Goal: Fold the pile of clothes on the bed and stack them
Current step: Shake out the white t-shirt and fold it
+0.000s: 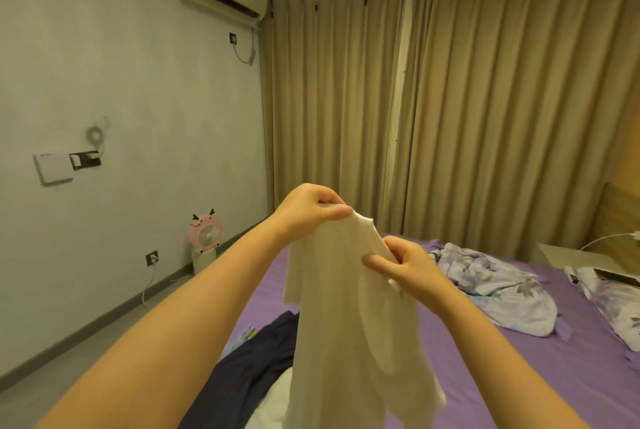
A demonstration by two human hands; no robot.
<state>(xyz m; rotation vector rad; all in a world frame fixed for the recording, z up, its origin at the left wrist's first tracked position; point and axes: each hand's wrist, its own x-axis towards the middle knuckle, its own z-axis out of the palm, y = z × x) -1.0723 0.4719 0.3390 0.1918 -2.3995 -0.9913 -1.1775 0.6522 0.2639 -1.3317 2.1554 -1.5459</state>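
Note:
A white garment (346, 318) hangs in the air above the purple bed (485, 359). My left hand (308, 210) pinches its top edge at the highest point. My right hand (405, 262) pinches the same edge a little lower and to the right. The cloth drops down loosely between my forearms. Below it on the bed lies a dark navy garment (252, 359), with a bit of white cloth (273, 401) beside it and a small pale patterned piece (247, 333) at its far edge.
A crumpled floral blanket (498, 286) and a floral pillow (616, 307) lie on the far right of the bed. A pink fan (205, 234) stands on the floor by the left wall. Beige curtains (450, 99) hang behind the bed, and a bedside table (571, 255) stands at the right.

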